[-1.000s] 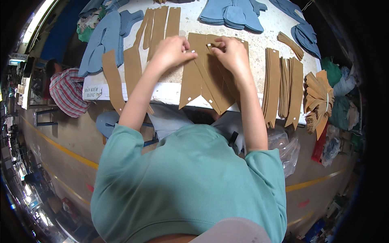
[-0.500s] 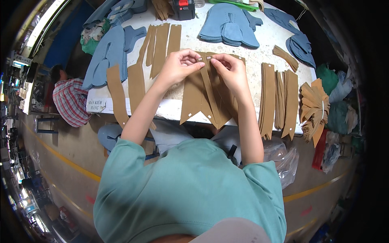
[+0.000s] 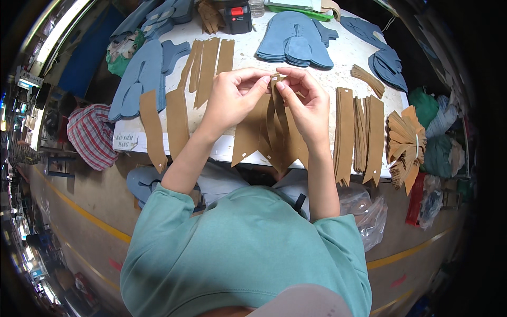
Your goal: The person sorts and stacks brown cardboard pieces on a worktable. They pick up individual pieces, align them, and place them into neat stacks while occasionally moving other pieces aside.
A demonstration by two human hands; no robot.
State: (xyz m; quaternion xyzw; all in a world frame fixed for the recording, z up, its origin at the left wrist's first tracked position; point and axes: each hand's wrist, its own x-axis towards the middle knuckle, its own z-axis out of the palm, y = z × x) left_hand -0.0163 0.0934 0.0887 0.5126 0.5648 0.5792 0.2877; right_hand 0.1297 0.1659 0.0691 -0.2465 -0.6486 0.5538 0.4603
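My left hand (image 3: 236, 99) pinches the top end of a narrow brown leather-like strip (image 3: 271, 119) between thumb and fingertips. Close beside it, my right hand (image 3: 307, 103) grips the top of the strips too; the ends, with a small white label, meet between both hands. At least two layers hang down from there, and I cannot tell which hand holds which. Under them, notched brown strips (image 3: 246, 140) with small white labels lie at the table's near edge. Left of my hands are more brown strips (image 3: 178, 119), and to the right stand stacked brown strips (image 3: 343, 132).
Stacked blue cut pieces (image 3: 296, 39) lie at the back, with more blue pieces (image 3: 138, 79) at left and others (image 3: 388, 66) at far right. A fanned, tied brown bundle (image 3: 405, 145) sits at the right edge. A black-and-red box (image 3: 237, 20) stands behind. At left, a person in a checked shirt (image 3: 91, 136) bends over.
My hands have come closer together, bringing the labelled strip ends from apart to touching. The strips now hang bunched between them. The view has shifted slightly.
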